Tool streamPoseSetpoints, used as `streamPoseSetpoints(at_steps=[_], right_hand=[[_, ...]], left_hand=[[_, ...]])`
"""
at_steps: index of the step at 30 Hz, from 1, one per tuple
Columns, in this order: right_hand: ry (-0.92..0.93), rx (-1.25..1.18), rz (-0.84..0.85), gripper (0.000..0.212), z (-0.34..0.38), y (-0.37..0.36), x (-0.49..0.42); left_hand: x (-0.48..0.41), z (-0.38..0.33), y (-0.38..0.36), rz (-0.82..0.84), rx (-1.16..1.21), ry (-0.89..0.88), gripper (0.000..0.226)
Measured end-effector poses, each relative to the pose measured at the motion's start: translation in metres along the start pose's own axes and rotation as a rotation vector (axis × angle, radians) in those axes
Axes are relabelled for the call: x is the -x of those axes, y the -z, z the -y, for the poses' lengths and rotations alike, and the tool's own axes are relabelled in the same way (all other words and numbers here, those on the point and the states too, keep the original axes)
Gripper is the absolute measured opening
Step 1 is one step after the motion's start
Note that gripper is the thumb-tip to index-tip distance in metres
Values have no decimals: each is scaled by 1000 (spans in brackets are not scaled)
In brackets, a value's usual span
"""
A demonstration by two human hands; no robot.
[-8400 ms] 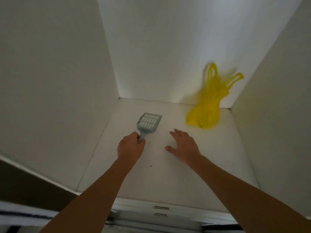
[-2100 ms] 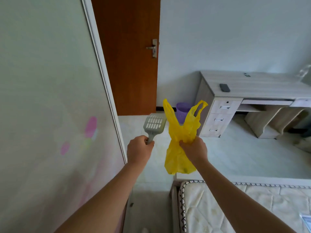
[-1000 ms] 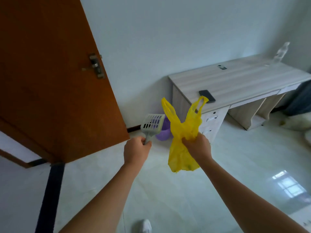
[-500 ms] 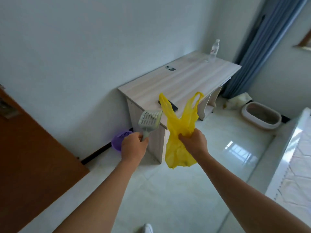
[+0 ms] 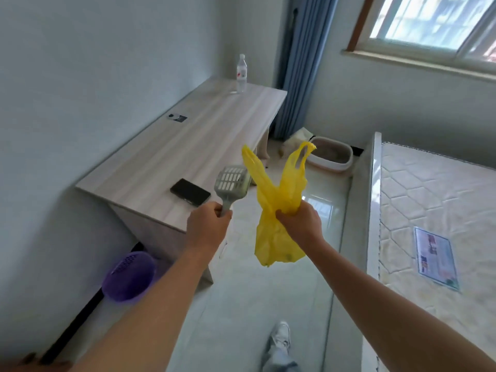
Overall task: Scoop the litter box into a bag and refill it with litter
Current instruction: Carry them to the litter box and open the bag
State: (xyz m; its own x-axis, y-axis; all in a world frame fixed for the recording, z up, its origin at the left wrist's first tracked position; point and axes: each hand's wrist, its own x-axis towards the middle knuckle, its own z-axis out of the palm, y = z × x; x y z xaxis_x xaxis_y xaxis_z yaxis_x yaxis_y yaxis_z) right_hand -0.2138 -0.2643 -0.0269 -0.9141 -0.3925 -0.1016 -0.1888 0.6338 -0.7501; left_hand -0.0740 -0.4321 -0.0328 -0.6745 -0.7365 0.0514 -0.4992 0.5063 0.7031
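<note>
Closest to camera: left hand (image 5: 208, 224), fingers clamped round the grey scoop (image 5: 232, 182) handle, slotted head up and forward. Right hand (image 5: 300, 224) just beside it, fingers bunched on the neck of the yellow bag (image 5: 273, 200); loops stand above the fist, body hangs below. Beyond, left: surface (image 5: 188, 140) with dark phone (image 5: 190, 194). Far floor, near the curtain (image 5: 303, 63): litter box (image 5: 330, 157), well apart from both hands.

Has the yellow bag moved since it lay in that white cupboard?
Yes. The yellow bag is out of the cupboard, gripped by the right hand, now beside the desk and nearer the litter box.
</note>
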Motion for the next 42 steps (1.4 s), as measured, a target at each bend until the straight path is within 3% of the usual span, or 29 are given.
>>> streamPoseSetpoints(at_steps=[5,16,24,28,31,34,42], right_hand=[[-13,-29,-28,16,-19,19,-77],[16,-132,-66,24,-10,74,-279],[-77,-144,-151,19,-39,91,-406],[-133,-143,-199,30,-47,103,-470],[-173,-120,-256,10,-47,122,-515],[-211,-119,-322,8,-57,143,-557],[-312,-104,-411,20,-115,193,-663]], left_hand=[[-68,-33,-47,36,-4,-31,26],[-236,-136,-120,-22,-102,-30,24],[-366,-167,-201,84,-94,-48,26],[-445,-190,-247,150,-75,-85,27],[-497,-215,-277,232,-41,-126,30],[-543,-246,-310,284,-26,-181,30],[-631,-317,-418,402,-21,-252,31]])
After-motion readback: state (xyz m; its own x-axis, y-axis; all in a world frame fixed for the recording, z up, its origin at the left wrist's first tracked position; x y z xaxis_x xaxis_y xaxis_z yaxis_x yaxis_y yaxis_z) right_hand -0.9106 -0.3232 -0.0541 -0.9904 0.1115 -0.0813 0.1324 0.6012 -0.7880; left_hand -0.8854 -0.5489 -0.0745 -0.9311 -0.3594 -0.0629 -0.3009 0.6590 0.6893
